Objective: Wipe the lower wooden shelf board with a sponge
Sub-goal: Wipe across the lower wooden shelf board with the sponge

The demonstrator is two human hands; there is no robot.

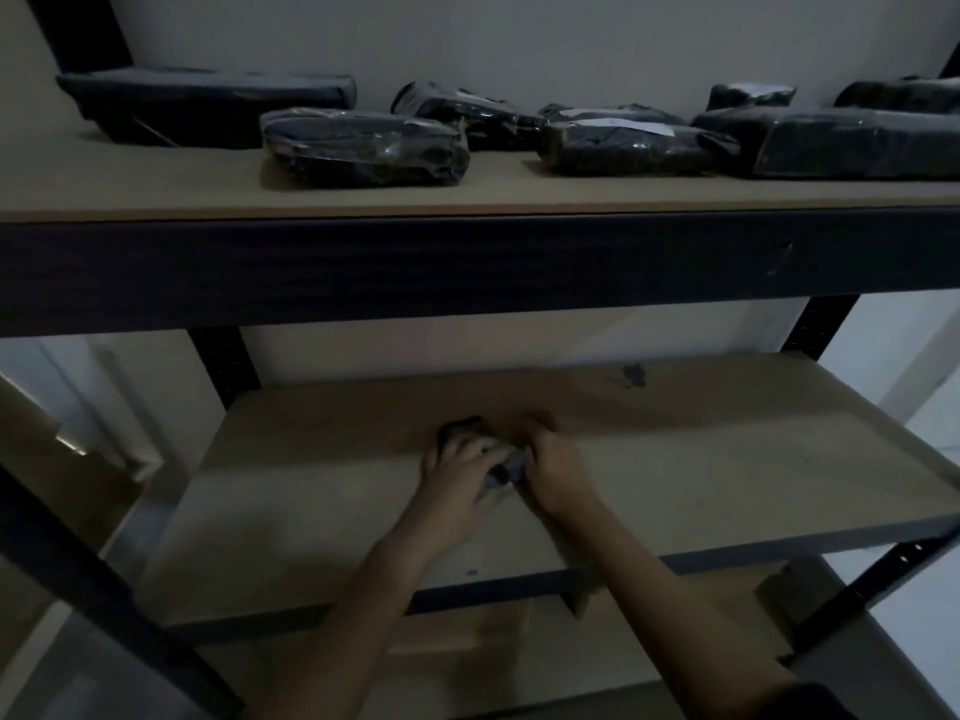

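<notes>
The lower wooden shelf board is a plain brown panel in a dark metal rack. Both my hands rest on it near its middle. My left hand and my right hand are closed together on a dark grey sponge, which shows between them and pokes out beyond my left fingers. The sponge is pressed on the board. Most of it is hidden under my fingers. A dark stain marks the board at the back right.
The upper shelf carries several black plastic-wrapped packages. Its dark front beam hangs over the lower board. Rack uprights stand at the back left and right. Another board lies below.
</notes>
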